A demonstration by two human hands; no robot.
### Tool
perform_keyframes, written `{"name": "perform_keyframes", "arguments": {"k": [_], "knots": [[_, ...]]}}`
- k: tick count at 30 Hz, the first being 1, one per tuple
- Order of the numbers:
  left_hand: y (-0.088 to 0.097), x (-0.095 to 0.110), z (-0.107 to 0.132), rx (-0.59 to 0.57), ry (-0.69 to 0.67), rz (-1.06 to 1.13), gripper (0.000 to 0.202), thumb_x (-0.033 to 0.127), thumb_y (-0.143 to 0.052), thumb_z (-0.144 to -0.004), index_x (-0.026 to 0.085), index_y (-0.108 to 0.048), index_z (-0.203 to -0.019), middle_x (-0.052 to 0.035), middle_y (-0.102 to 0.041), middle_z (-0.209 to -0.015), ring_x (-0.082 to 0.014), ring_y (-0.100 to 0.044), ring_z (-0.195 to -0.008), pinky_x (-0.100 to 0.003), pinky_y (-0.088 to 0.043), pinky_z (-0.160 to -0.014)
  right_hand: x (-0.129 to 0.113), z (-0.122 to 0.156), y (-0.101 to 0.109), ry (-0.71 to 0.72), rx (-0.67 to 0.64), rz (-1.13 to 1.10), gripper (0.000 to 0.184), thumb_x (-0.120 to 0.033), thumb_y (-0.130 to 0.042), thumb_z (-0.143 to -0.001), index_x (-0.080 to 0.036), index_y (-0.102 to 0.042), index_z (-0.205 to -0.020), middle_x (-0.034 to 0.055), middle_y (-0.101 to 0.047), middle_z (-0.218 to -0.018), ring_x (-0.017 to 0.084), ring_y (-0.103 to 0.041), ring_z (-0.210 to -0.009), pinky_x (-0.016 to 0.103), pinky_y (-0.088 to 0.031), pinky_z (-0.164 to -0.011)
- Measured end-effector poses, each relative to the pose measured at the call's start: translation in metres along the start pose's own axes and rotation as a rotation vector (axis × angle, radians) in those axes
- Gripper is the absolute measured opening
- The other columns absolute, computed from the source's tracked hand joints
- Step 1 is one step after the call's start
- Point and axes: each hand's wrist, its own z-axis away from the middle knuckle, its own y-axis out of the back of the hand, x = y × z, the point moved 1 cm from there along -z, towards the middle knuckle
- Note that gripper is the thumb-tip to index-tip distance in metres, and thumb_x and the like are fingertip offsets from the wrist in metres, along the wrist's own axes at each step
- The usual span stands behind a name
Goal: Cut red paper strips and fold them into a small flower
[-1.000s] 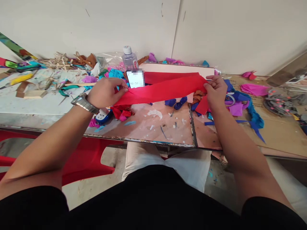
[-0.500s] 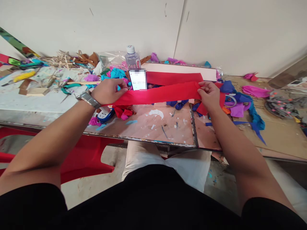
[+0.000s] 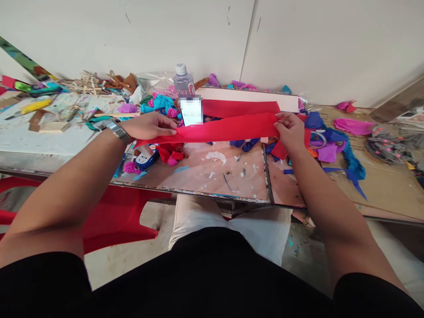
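Observation:
A red crepe paper strip (image 3: pixel 228 129) is stretched sideways above the table's front part. My left hand (image 3: pixel 153 126), with a metal watch on its wrist, pinches the strip between thumb and fingers toward its left end. A short tail of the strip hangs beyond that hand. At the right end, my right hand (image 3: pixel 290 127) grips the upper corner between thumb and fingertips. Behind it lies a second red strip (image 3: pixel 241 108), partly covered by the first. A phone (image 3: pixel 192 112) with a lit screen leans just beyond the held strip, near my left hand.
A clear bottle (image 3: pixel 183 84) stands behind the phone. Below my left hand sit a blue-and-white power socket (image 3: pixel 145 159) and crumpled red paper (image 3: pixel 170 152). Rightward are a tape roll (image 3: pixel 318 139), blue paper scraps (image 3: pixel 353 154) and cardboard (image 3: pixel 391 190). A yellow cutter (image 3: pixel 35 106) lies far left.
My left hand's fingers have straightened and its thumb now presses the strip more visibly, gathering it there. That wrist has shifted slightly left and up. My right hand stays nearly still.

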Motion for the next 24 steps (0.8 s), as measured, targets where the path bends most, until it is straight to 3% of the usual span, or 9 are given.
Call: {"name": "perform_keyframes", "arguments": {"k": [2,6,8,12,16,19,24], "knots": [[0.004,0.002,0.002,-0.076,0.037,0.12,0.035,0.045,-0.06,-0.099,0.016,-0.073,-0.114,0.0036,-0.077,-0.104,-0.009,-0.061,-0.087,-0.023,-0.051,-0.078,0.001,-0.001,0.0,-0.011,-0.004,-0.005,0.027,-0.021,-0.072,-0.074,-0.027,-0.071,-0.101,-0.0034,-0.061,-0.069,0.018,-0.056,-0.055,0.033,-0.047,-0.05],[0.009,0.011,0.006,-0.08,0.081,0.248,0.033,0.037,-0.058,-0.099,0.015,-0.065,-0.122,-0.002,-0.075,-0.114,-0.0111,-0.064,-0.088,-0.026,-0.054,-0.077,0.001,0.0,0.001,-0.017,-0.018,-0.019,0.026,-0.023,-0.072,-0.076,-0.027,-0.07,-0.102,-0.0027,-0.06,-0.07,0.018,-0.058,-0.057,0.034,-0.05,-0.05],[0.01,0.015,0.009,-0.073,0.098,0.257,0.037,0.041,-0.059,-0.099,0.014,-0.063,-0.124,-0.0042,-0.076,-0.116,-0.0129,-0.065,-0.09,-0.027,-0.055,-0.078,0.0,0.0,0.0,-0.017,-0.012,-0.036,0.027,-0.023,-0.072,-0.076,-0.027,-0.07,-0.102,-0.0026,-0.06,-0.07,0.019,-0.06,-0.058,0.034,-0.052,-0.049],[0.015,0.014,0.016,0.047,0.089,0.184,0.05,0.059,-0.058,-0.099,0.015,-0.067,-0.121,-0.0042,-0.074,-0.121,-0.0143,-0.061,-0.099,-0.026,-0.053,-0.083,-0.003,0.001,-0.001,-0.05,0.003,-0.066,0.028,-0.022,-0.071,-0.074,-0.026,-0.071,-0.102,-0.0028,-0.061,-0.07,0.018,-0.061,-0.058,0.032,-0.052,-0.046],[0.023,0.011,0.037,0.172,0.175,0.146,0.052,0.063,-0.058,-0.096,0.016,-0.067,-0.117,-0.003,-0.073,-0.104,-0.0129,-0.06,-0.087,-0.024,-0.049,-0.073,-0.006,0.003,-0.004,-0.079,-0.013,-0.071,0.027,-0.022,-0.074,-0.071,-0.025,-0.071,-0.097,-0.0033,-0.059,-0.066,0.016,-0.056,-0.053,0.031,-0.047,-0.043],[0.027,0.012,0.059,0.184,0.265,0.042,0.05,0.064,-0.057,-0.093,0.017,-0.071,-0.104,-0.0005,-0.071,-0.091,-0.0123,-0.057,-0.079,-0.025,-0.047,-0.073,-0.012,0.011,-0.011,-0.101,-0.081,-0.086,0.028,-0.024,-0.076,-0.069,-0.026,-0.071,-0.097,-0.0023,-0.063,-0.068,0.017,-0.056,-0.054,0.03,-0.047,-0.044],[0.027,0.016,0.096,0.213,0.332,0.035,0.046,0.064,-0.056,-0.09,0.023,-0.071,-0.103,0.0028,-0.072,-0.09,-0.0123,-0.058,-0.079,-0.025,-0.046,-0.074,-0.026,0.036,-0.029,-0.12,-0.28,-0.103,0.027,-0.027,-0.076,-0.071,-0.025,-0.071,-0.097,-0.0017,-0.064,-0.072,0.015,-0.055,-0.059,0.029,-0.046,-0.054]]}}
